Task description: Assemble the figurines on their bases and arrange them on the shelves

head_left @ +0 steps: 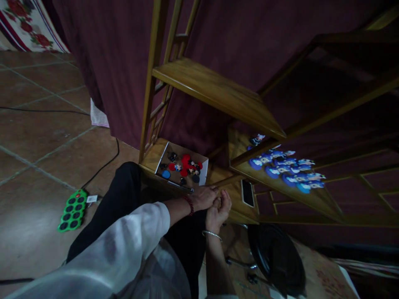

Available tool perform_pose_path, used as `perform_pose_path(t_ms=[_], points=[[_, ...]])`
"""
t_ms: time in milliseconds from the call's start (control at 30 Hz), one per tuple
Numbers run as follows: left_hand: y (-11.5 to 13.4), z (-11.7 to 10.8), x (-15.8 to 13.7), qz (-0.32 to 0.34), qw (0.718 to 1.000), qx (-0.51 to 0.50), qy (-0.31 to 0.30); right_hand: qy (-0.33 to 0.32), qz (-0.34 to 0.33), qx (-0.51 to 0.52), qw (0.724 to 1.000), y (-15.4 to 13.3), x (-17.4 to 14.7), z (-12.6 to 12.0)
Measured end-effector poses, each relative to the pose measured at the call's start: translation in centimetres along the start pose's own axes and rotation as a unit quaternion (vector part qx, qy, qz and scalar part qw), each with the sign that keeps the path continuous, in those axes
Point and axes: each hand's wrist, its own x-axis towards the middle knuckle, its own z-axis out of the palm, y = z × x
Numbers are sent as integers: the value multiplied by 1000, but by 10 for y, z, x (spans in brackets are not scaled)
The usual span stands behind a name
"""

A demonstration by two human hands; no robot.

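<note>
From my remote seat I am holding both hands just off the near right corner of the shallow box (203,172). The left hand (204,198) is turning its back to me, fingers bending inward; the right hand (220,211) is lying beside it, half curled, fingers meeting the left's. I cannot tell whether anything is sitting between them, since the fingers are hiding it. They are probably coming together for fine two-handed handling.

Inside the box, small figures (177,167) are lying loosely among red, black and blue round pieces, such as a blue disc (166,174); the low walls are likely stopping them from scattering. Right of the box, on a raised shelf (322,203), blue-and-purple figures (277,170) are clustering closely, perhaps so they are staying apart from the box's contents. A phone (247,193) is resting right of the box, beyond the hands.

The box is sitting on a wooden board (151,158) of an open rack. Behind it, a dark purple curtain (124,74) is hanging; left of it, a green power strip (73,210) is lying on dim floor tiles (40,137). A black stool (277,257) is standing below and right of the box.
</note>
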Motion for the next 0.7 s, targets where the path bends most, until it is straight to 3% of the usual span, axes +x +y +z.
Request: perform_pose_path(t_ms=[300,700], points=[[-38,-11,-31,-132,990,55,-14,-137,-6,6,991,-6,-14,43],[-109,-40,-75,-254,960,114,-2,-391,18,-108,914,-9,-8,89]])
